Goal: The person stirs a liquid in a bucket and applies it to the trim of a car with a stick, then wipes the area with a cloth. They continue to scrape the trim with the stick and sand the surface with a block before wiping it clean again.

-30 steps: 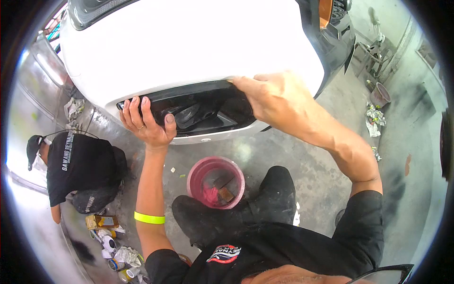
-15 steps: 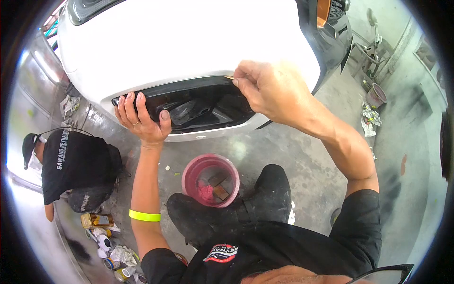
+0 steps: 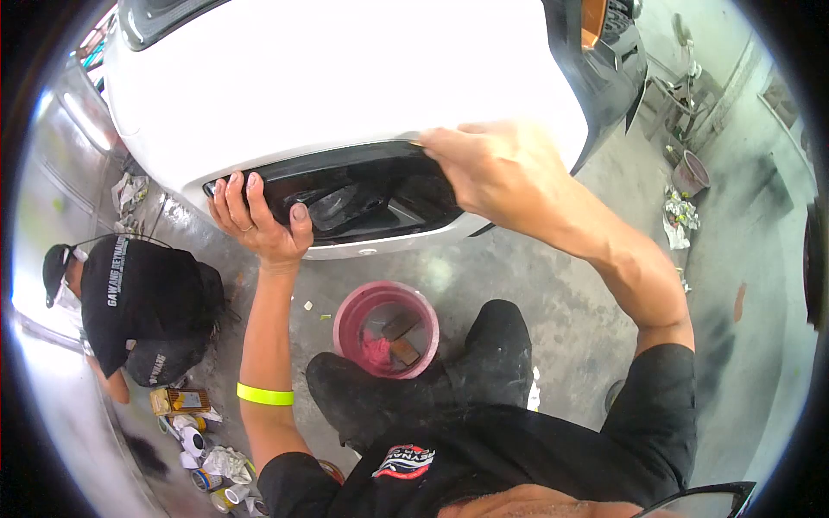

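Observation:
A white car bumper point(image 3: 363, 78) fills the upper middle, with a long glossy black recess point(image 3: 345, 179) along its lower part. My left hand point(image 3: 262, 211) rests at the recess's left end, fingers and thumb spread against the black surface and the white edge. At the other end, my right hand point(image 3: 492, 168) is closed in a pinch at the recess's upper right edge. A thin tan piece point(image 3: 416, 142) peeks out from its fingertips, mostly hidden by them; the fingers are slightly blurred.
A pink bucket point(image 3: 344, 335) between my knees holds water, a pink cloth point(image 3: 376, 350) and brownish blocks point(image 3: 403, 350). At left a person in black point(image 3: 164, 293) crouches near cans and crumpled paper point(image 3: 226, 464). More paper point(image 3: 680, 216) and a pot point(image 3: 691, 173) lie at right.
My right hand has shifted slightly left along the recess's upper edge, with its wrist turned a little. My left hand stays in place. The crouching person's arm has moved.

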Available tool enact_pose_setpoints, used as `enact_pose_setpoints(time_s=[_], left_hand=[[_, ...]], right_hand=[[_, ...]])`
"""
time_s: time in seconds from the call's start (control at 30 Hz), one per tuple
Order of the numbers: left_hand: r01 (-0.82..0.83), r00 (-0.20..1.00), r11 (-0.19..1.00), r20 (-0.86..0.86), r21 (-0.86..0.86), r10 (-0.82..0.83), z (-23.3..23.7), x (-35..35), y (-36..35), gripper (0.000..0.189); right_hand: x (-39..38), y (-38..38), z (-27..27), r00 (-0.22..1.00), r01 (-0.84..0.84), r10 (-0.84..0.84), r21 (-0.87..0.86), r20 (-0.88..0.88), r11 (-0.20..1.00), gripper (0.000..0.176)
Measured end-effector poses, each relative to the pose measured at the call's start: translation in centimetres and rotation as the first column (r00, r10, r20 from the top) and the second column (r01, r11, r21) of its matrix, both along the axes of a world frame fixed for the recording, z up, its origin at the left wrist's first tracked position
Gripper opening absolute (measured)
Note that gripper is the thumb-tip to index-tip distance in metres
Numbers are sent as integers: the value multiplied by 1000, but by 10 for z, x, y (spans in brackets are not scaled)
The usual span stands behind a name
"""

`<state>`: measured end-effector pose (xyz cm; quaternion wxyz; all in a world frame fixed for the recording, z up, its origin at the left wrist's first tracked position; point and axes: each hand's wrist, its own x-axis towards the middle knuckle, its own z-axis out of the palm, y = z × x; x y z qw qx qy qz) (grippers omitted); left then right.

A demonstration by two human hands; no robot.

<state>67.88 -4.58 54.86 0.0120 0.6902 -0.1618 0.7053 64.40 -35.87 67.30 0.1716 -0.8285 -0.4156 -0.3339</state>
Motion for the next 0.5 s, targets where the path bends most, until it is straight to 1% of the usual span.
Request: enact_pose_setpoints(time_s=[0.03,0.07,0.13,0.17,0.23,0.37,0.43,0.47,0.5], left_hand=[[4,1000,1000,0,4,-4,0,1,-1,59],[0,1000,1000,-3,11,0,0,0,0,59],[-14,1000,1000,-5,26,14,2,-1,3,59],[-15,1000,1000,-3,21,15,2,0,2,59],[-13,1000,1000,-9,13,13,0,-2,1,59],[-12,1000,1000,-9,2,12,0,-2,0,58],[-17,1000,1000,-12,10,17,0,0,2,58],[-14,1000,1000,-1,10,14,1,0,2,58],[-10,1000,1000,7,7,9,0,0,0,58]], right_hand=[[0,2,3,1000,11,-11,-45,11,999,16],[1,2,6,1000,8,-8,-44,13,999,16],[3,3,10,997,-64,62,-40,-56,997,16],[3,5,15,996,-73,70,-41,-55,997,16],[-3,6,22,999,-14,8,-123,-47,992,15],[-2,11,22,1000,3,-6,-150,-21,989,14],[0,4,20,998,-4,-6,-147,-67,989,24],[1,6,19,998,-4,-7,-150,-69,989,24],[2,9,17,1000,0,-3,-140,-21,990,24]])
